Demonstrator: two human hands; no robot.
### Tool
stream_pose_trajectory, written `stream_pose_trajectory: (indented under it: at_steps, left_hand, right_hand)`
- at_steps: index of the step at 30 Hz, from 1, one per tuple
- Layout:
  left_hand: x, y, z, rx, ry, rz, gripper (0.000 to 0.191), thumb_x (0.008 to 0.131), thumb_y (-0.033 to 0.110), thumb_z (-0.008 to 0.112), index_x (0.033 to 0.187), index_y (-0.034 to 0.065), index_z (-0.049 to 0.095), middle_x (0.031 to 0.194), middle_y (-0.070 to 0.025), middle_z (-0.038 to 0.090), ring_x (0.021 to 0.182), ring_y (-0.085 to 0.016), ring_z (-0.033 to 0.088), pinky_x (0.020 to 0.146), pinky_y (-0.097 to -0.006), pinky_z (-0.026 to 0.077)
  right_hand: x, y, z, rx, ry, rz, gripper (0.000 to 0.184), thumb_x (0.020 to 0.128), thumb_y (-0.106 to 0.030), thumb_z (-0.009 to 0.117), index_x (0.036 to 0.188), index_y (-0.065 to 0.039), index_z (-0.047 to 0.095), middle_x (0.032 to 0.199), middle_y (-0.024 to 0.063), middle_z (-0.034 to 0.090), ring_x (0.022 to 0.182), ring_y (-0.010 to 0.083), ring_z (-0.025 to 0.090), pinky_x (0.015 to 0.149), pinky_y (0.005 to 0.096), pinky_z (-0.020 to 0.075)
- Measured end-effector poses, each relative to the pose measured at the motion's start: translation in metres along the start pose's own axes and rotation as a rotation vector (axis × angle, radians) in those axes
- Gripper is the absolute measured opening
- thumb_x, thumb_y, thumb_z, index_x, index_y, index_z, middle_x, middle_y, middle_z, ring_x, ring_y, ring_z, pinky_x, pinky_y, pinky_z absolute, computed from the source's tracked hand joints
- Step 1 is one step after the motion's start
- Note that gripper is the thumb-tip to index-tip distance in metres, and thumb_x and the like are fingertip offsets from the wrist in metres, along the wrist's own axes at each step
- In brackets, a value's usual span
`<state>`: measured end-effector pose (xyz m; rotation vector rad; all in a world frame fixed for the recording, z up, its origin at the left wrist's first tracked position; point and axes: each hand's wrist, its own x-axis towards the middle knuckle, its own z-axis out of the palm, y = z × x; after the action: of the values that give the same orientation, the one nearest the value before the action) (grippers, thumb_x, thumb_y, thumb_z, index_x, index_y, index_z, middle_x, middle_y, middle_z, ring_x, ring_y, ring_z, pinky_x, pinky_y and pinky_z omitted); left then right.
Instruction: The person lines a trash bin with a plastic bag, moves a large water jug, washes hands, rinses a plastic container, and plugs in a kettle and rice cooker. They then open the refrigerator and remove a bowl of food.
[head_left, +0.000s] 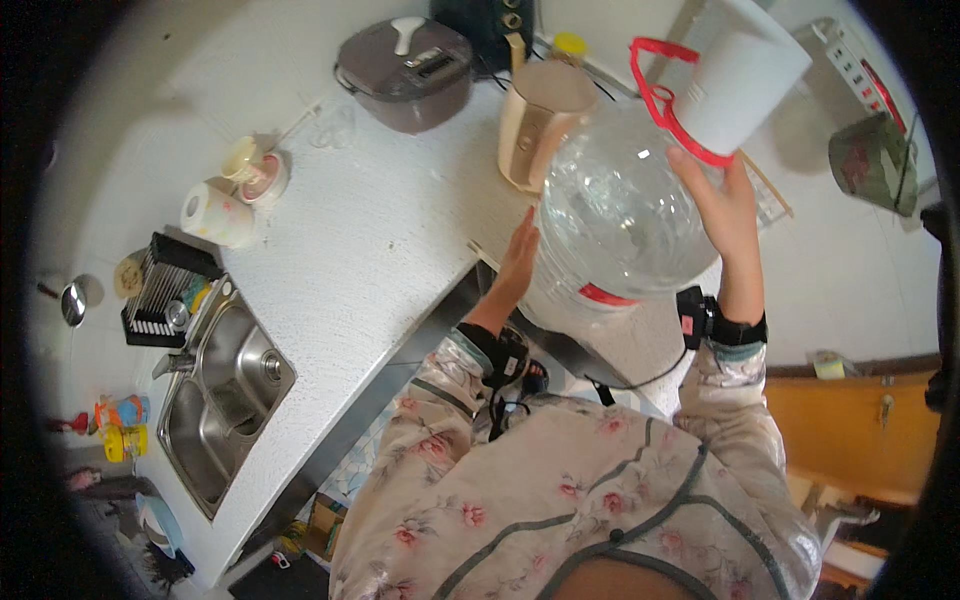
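Observation:
A large clear plastic water bottle (630, 202) stands tilted between my two hands at the counter. A red band (606, 295) shows low on its side. My left hand (517, 251) presses along the bottle's left side, with part of the fingers hidden by it. On the upper right, my right hand (720, 202) grips the bottle near its top, thumb and fingers spread beside a red ring. A red plastic handle (660, 94) rises from that ring. Above it is a white cylinder (742, 75); how it joins the bottle cannot be told.
Close behind the bottle stands a beige kettle (547, 112). Farther back are a dark rice cooker (405, 75) and a yellow-lidded jar (569, 49). A paper roll (216, 214), a dish rack (172, 292) and a steel double sink (229, 397) line the left. A power strip (847, 67) hangs right.

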<state>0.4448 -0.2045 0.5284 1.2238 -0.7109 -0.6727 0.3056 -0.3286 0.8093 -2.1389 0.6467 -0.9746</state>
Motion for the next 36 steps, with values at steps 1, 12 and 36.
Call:
stream_pose_trajectory:
  at_steps: [1,12,36]
  left_hand:
    - [-0.002,0.003,0.002,-0.013,0.0,-0.012,0.057,0.093,0.039,0.028,0.137,0.0027,0.02,0.141,-0.0166,0.021,0.13,-0.027,0.02,0.106,-0.0342,0.016]
    - [-0.035,0.041,0.027,0.31,-0.051,-0.018,0.067,0.089,0.039,0.042,0.137,0.0005,0.015,0.141,-0.0184,0.017,0.131,-0.03,0.018,0.106,-0.0366,0.015]
    - [-0.039,-0.04,0.031,0.64,0.052,-0.121,0.058,0.08,0.01,0.047,0.131,-0.0055,0.025,0.131,-0.0224,0.034,0.121,-0.036,0.033,0.102,-0.0385,0.026]
  right_hand:
    - [-0.001,0.003,-0.001,-0.001,0.0,0.026,0.052,0.07,-0.034,0.07,0.106,0.001,0.056,0.102,0.012,0.061,0.096,0.0207,0.055,0.086,0.0326,0.0398]
    - [0.027,0.044,-0.032,0.02,-0.15,0.034,0.05,0.074,-0.037,0.066,0.105,0.001,0.056,0.099,0.0075,0.061,0.092,0.0142,0.054,0.084,0.028,0.0393]
    - [0.058,0.072,-0.05,0.028,-0.149,0.154,0.05,0.077,-0.035,0.064,0.107,0.003,0.055,0.1,0.0062,0.058,0.093,0.0121,0.05,0.084,0.025,0.0358]
